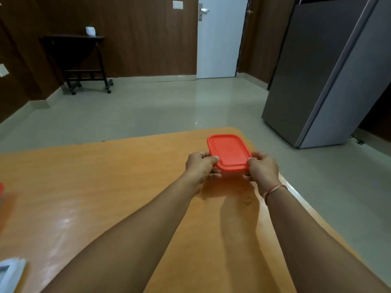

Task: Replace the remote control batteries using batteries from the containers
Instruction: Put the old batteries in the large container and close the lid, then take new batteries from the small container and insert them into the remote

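Two bare forearms reach out from the bottom edge over the orange table [105,187]. The left hand [201,166] and right hand [263,169] grip the near corners of a container with a red lid [229,152], thumbs pressed on the lid's rim and fingers [213,175] curled under its sides. The container sits between the two hands, near the table's far right corner; whether it rests on the surface or is lifted cannot be told. A red thread band [275,189] circles the right wrist. A blurred white device [10,271] lies at the table's near left edge. Beyond stand a grey refrigerator [321,70] and a white door [220,39].
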